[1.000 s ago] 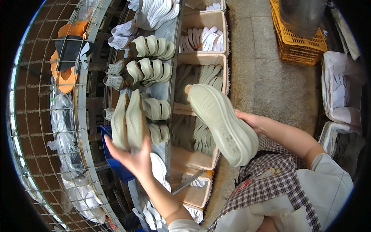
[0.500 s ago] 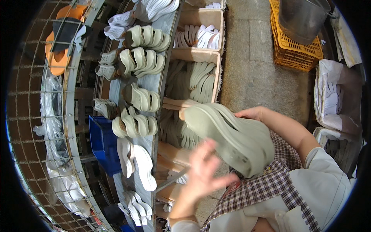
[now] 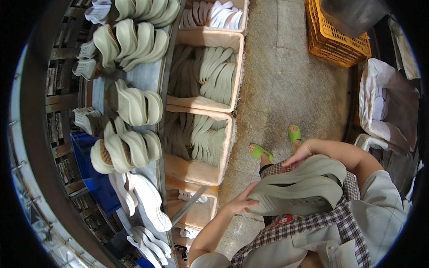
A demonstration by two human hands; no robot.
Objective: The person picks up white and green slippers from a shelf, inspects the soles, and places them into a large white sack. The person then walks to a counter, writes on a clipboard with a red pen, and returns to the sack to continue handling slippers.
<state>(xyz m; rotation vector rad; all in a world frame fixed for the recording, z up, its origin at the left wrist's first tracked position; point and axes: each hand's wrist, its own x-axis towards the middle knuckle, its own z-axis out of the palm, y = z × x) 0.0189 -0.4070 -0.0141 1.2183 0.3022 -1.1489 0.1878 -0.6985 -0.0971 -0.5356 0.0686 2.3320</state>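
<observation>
A nested stack of grey-green foam shoe soles (image 3: 295,190) lies across my front, against a checked apron. My left hand (image 3: 243,200) is closed around its left end, thumb on top. My right hand (image 3: 298,155) holds the stack from its far side, its fingers partly hidden behind it. To the left, similar grey-green soles (image 3: 134,42) stand in nested rows on a metal shelf (image 3: 152,85). Nearer me on that shelf rest white soles (image 3: 149,201).
Cloth-lined bins (image 3: 232,147) beside the shelf hold grey-green and white soles. Stacked yellow crates (image 3: 315,38) carry a dark translucent tub (image 3: 353,15). A white-lined bin (image 3: 371,89) stands at right. A blue bin (image 3: 96,172) sits behind the shelf. Green slippers (image 3: 261,152) are on the floor.
The stack has turned and dropped lower, toward the right. My left hand, spread and blurred before, now grips its left end. The view has shifted, bringing the slippers into sight.
</observation>
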